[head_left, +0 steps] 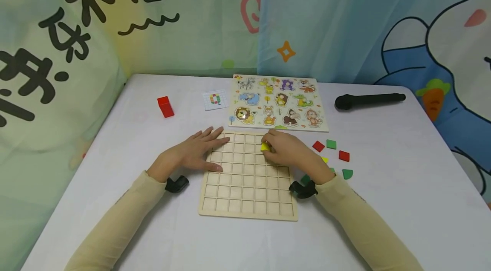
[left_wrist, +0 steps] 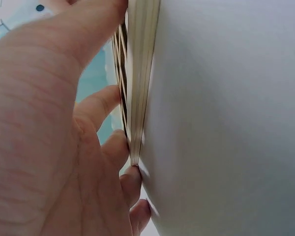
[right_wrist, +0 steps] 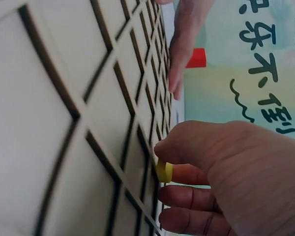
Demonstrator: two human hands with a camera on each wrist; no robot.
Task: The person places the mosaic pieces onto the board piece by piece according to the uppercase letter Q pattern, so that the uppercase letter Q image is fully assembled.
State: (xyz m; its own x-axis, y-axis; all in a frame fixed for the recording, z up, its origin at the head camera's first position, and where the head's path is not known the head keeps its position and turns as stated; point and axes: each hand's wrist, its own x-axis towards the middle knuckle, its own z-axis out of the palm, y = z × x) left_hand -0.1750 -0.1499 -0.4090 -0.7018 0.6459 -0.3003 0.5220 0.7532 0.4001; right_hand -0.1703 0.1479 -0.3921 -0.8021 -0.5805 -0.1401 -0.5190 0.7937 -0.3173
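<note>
A wooden grid board (head_left: 247,194) with square cells lies on the white table. My left hand (head_left: 193,151) rests on its upper left edge, fingers spread; in the left wrist view, fingertips touch the board's side and top. Over the upper right part of the board, my right hand (head_left: 285,149) pinches a yellow tile (head_left: 265,147) between thumb and forefinger. The right wrist view shows this yellow tile (right_wrist: 164,172) at the grid's surface, partly covered by the fingers. Whether it sits fully in a cell I cannot tell.
Right of the board lie loose tiles, among them a red tile (head_left: 344,156) and a green tile (head_left: 331,144); the right forearm hides some. Behind are an animal puzzle board (head_left: 274,99), a pattern card (head_left: 215,99), a red block (head_left: 166,107) and a black microphone (head_left: 370,100).
</note>
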